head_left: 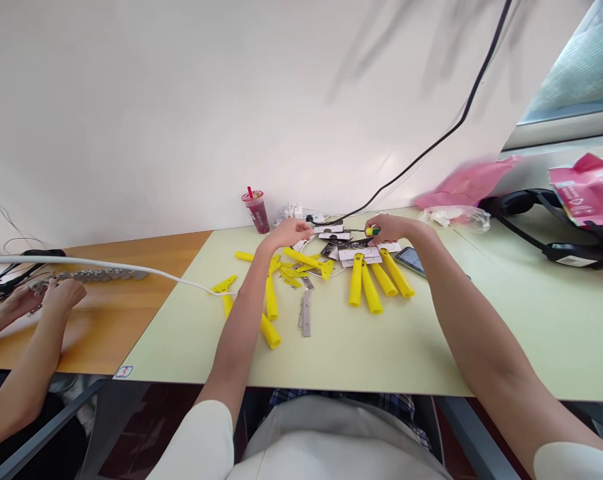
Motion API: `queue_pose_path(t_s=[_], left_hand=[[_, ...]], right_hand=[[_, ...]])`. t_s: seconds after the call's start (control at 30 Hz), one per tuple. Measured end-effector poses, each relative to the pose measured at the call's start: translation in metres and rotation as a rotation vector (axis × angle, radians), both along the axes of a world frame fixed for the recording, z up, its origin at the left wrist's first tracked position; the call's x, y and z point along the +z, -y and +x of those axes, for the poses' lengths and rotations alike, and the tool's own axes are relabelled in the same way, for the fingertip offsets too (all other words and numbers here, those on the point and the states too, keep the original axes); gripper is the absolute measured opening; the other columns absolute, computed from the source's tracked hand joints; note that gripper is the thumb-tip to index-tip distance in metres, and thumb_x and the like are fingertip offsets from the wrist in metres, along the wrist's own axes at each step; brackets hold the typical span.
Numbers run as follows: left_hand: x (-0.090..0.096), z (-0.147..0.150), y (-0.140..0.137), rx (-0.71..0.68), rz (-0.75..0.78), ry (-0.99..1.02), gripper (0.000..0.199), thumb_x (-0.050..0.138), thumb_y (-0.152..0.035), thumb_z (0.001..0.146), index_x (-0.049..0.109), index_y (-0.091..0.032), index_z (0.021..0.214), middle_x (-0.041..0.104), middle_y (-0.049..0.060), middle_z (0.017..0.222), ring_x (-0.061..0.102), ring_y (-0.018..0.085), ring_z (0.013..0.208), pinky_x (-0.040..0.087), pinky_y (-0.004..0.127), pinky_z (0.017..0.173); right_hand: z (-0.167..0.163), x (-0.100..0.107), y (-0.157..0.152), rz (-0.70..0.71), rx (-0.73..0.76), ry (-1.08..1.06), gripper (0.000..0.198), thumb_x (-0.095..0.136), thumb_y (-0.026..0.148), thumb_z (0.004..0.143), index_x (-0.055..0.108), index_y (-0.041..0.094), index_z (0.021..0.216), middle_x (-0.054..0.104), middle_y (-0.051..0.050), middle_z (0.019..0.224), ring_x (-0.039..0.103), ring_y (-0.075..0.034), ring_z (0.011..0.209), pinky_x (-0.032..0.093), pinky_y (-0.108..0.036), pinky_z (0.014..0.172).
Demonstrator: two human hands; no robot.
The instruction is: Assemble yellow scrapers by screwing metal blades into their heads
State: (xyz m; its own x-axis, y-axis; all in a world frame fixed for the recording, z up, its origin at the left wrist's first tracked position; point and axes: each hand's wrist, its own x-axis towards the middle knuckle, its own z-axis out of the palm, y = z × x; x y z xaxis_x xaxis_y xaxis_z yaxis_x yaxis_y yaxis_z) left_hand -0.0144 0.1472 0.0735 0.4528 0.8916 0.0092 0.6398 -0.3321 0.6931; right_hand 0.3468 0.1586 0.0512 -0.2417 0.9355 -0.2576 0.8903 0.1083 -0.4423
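My right hand [389, 228] is closed around the yellow-and-green handle of a screwdriver [373, 231], its thin shaft pointing left. Across from it, my left hand [290, 232] has its fingertips drawn together; what they pinch, if anything, is too small to make out. Between and below the hands are white cards [334, 235] with black parts. Yellow plastic handles [371, 288] lie in a row below my right hand. More yellow handles [271, 297] and small yellow plates [292, 272] lie by my left forearm. Flat metal blades [306, 313] rest mid-table.
A red drink cup [257, 212] stands by the wall near a white power strip [296, 213]. A phone [410, 260] lies beside my right forearm. Black goggles [556, 233] and pink bags [469, 183] are at right. A white cable [131, 265] crosses from the left, where another person's hands [61, 293] work.
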Motion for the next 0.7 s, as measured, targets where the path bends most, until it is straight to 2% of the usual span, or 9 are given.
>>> queue_pose_path(t_s=[0.13, 0.27, 0.33, 0.4, 0.53, 0.7], left_hand=[[0.012, -0.026, 0.0, 0.073, 0.031, 0.066, 0.049, 0.086, -0.065, 0.083, 0.081, -0.021, 0.104, 0.086, 0.011, 0.104, 0.079, 0.027, 0.097, 0.055, 0.032, 0.077], [0.008, -0.036, -0.005, 0.037, 0.044, 0.007, 0.045, 0.087, -0.053, 0.082, 0.082, -0.02, 0.112, 0.085, 0.012, 0.109, 0.079, 0.029, 0.101, 0.057, 0.035, 0.08], [0.001, -0.033, -0.009, -0.019, 0.012, -0.058, 0.04, 0.089, -0.043, 0.078, 0.082, -0.02, 0.11, 0.085, 0.011, 0.109, 0.079, 0.029, 0.101, 0.059, 0.037, 0.086], [-0.007, -0.026, -0.012, -0.085, -0.05, -0.124, 0.037, 0.09, -0.033, 0.073, 0.081, -0.021, 0.107, 0.085, 0.011, 0.111, 0.079, 0.03, 0.103, 0.06, 0.038, 0.091], [-0.027, -0.005, -0.015, -0.161, -0.106, -0.311, 0.04, 0.087, -0.016, 0.061, 0.081, -0.023, 0.1, 0.083, 0.01, 0.128, 0.076, 0.032, 0.116, 0.059, 0.038, 0.1], [-0.041, 0.011, -0.013, -0.173, -0.113, -0.433, 0.035, 0.087, -0.021, 0.062, 0.078, -0.023, 0.096, 0.084, 0.008, 0.118, 0.076, 0.031, 0.105, 0.059, 0.039, 0.097]], right_hand=[[0.012, 0.001, -0.003, 0.013, -0.004, 0.009, 0.072, 0.105, 0.058, 0.065, 0.074, 0.02, 0.118, 0.077, -0.012, 0.103, 0.064, -0.022, 0.07, 0.051, -0.036, 0.062], [0.013, 0.001, -0.003, 0.02, -0.002, 0.002, 0.066, 0.103, 0.061, 0.069, 0.072, 0.021, 0.112, 0.077, -0.012, 0.103, 0.064, -0.02, 0.067, 0.051, -0.035, 0.061], [0.007, 0.003, -0.002, 0.037, -0.01, 0.015, 0.065, 0.101, 0.061, 0.072, 0.071, 0.021, 0.113, 0.078, -0.011, 0.103, 0.065, -0.021, 0.068, 0.051, -0.036, 0.062], [-0.001, 0.007, -0.001, 0.088, -0.019, 0.036, 0.064, 0.099, 0.059, 0.076, 0.071, 0.02, 0.118, 0.079, -0.013, 0.112, 0.066, -0.02, 0.068, 0.052, -0.036, 0.063], [-0.02, 0.02, 0.006, 0.185, -0.004, 0.042, 0.06, 0.093, 0.061, 0.085, 0.069, 0.02, 0.123, 0.075, -0.015, 0.13, 0.067, -0.018, 0.066, 0.052, -0.036, 0.065], [-0.041, 0.043, 0.027, 0.283, 0.049, -0.036, 0.048, 0.086, 0.061, 0.093, 0.071, 0.022, 0.116, 0.073, -0.01, 0.11, 0.066, -0.019, 0.065, 0.05, -0.035, 0.066]])
